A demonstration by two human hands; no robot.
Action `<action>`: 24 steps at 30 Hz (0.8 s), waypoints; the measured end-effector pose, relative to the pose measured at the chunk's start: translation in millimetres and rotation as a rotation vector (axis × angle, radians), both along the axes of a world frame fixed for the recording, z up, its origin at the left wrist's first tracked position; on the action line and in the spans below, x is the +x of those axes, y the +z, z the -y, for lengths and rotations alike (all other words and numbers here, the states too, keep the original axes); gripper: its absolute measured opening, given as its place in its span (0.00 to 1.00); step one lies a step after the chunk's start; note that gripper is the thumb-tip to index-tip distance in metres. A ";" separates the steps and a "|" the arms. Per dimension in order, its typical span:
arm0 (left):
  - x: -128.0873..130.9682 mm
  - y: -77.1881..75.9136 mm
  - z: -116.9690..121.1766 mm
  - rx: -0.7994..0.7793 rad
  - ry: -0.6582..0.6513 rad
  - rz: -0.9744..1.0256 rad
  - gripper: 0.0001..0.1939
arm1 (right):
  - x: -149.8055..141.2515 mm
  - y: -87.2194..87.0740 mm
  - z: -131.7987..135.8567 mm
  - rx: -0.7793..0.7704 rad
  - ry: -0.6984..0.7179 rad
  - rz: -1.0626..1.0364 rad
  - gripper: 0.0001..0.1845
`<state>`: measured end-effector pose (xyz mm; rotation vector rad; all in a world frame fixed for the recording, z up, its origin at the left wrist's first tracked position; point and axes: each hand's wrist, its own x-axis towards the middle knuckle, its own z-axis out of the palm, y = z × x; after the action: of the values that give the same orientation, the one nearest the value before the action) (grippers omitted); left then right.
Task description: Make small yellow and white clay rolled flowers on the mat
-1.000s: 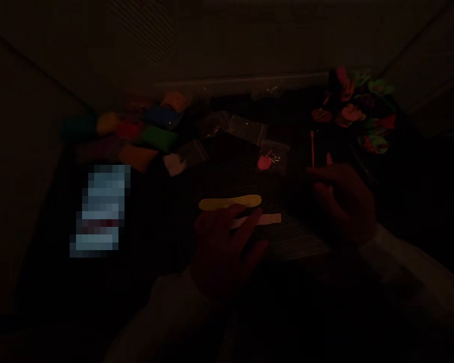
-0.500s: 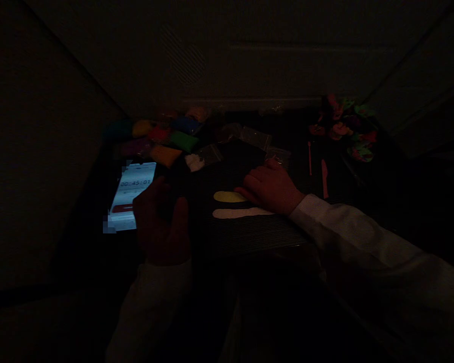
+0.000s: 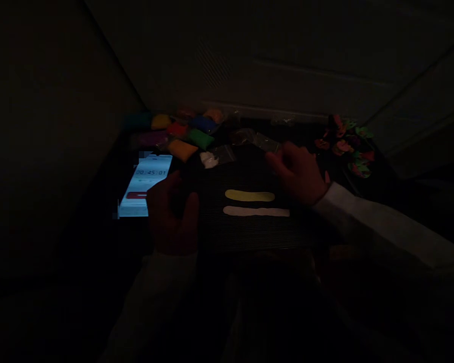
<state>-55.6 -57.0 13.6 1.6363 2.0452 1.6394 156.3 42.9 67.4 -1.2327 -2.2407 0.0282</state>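
The scene is very dark. My left hand hovers beside a lit phone, overlapping its right edge; the thumb stands apart from the half-curled fingers, and nothing shows between them. My right hand is over the table, up and to the right of a flat yellow clay strip. Its fingers are loosely bent with a gap by the thumb, and no held thing is visible. Below the yellow strip lies a longer pale pink strip, parallel to it. Both strips lie flat on the dark ridged table.
Colourful clay packets lie at the back left, among them an orange packet and a green packet. A white lump sits by a clear bag. Colourful clay flowers stand back right, before a panel wall.
My right hand has come off the yellow strip and moved up and right, uncovering both strips' right ends. My left hand keeps much the same pose by the phone. The camera view has shifted.
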 end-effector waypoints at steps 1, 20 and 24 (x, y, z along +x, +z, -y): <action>1.3 0.5 0.1 0.003 0.018 0.032 0.23 | -2.8 5.0 -0.8 -0.012 0.011 0.007 0.19; -2.8 1.6 1.5 0.057 0.015 0.019 0.23 | -50.7 -27.6 16.4 0.239 0.395 0.499 0.18; -3.3 1.1 1.7 0.072 0.003 -0.008 0.21 | -65.8 -16.7 20.3 0.223 0.376 0.481 0.18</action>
<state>-58.9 -58.7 14.7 1.6652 2.0161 1.7291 90.5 22.6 50.7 -0.7392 -2.7696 -0.4012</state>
